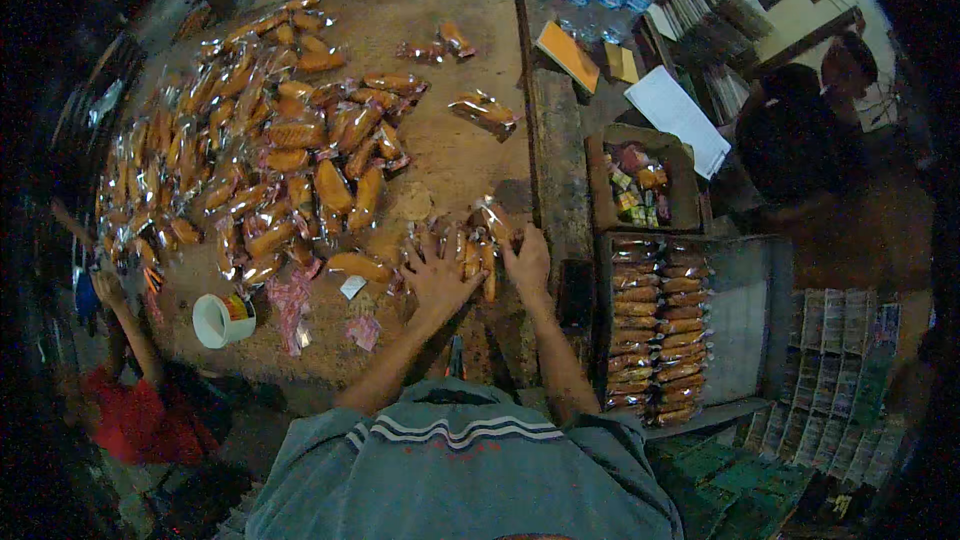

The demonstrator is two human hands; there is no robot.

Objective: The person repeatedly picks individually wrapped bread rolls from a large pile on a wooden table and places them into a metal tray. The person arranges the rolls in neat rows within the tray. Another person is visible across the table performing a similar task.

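Note:
My left hand [439, 270] lies palm down on the wooden table, its fingers spread over several plastic-wrapped bread rolls [472, 259] set side by side. Beside it, my right hand [527, 259] has its fingers on a wrapped bread roll [495, 219] that lies tilted at the far end of that group. The palm side of both hands is hidden. To the left spreads a large heap of wrapped rolls [296, 135]. One single roll [360, 266] rests just left of my left hand.
A crate [739, 315] at right holds two stacked columns of wrapped rolls [660, 337]. Behind it stands a cardboard box [682, 214] of small packets. A white tub [214, 321] and pink wrappers [289, 304] lie front left. Another person's hand [109, 289] shows at left; a person [847, 202] is at right.

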